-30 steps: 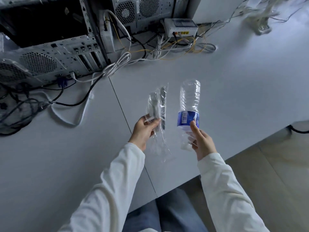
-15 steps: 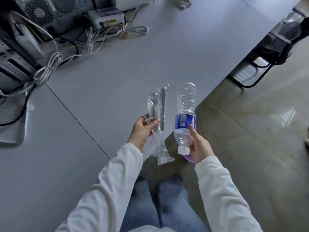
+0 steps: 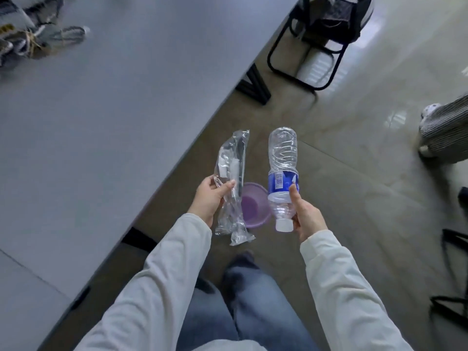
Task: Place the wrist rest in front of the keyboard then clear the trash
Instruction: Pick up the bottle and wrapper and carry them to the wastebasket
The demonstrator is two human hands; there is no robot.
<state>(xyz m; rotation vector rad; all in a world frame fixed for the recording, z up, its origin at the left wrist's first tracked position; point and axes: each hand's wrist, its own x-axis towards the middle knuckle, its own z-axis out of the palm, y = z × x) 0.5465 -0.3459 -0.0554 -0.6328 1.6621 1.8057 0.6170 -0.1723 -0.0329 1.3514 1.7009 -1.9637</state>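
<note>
- Your left hand (image 3: 210, 198) is closed in a pinch on a crumpled clear plastic wrapper (image 3: 231, 183), thumb on the near face and fingers behind it; the wrapper stands roughly upright, its loose tail hanging below your grip.
- Your right hand (image 3: 307, 219) is wrapped around an empty plastic bottle (image 3: 282, 173) near its neck, thumb pressed on the blue label. The bottle is inverted: white cap down by your palm, base pointing up and away from you.
- Both pieces of trash are off the desk (image 3: 101, 110), held out past its edge over the floor (image 3: 354, 186).
- Directly beneath and between your hands sits a purple bin (image 3: 253, 206) on the floor, mouth open upward. The wrapper's lower part crosses its left rim in this view and the bottle's neck crosses its right rim, so each hand looks about equally near.
- The coming move turns on that vertical relation: the bin lies straight down from both loads. The bottle's long axis is already close to vertical, so it should drop in cap first if you lower it before letting go.
- The wrapper is light and may drift; bring it close to the mouth first.
- Neither the wrist rest nor the keyboard is in view, so you cannot judge that part from here.
</note>
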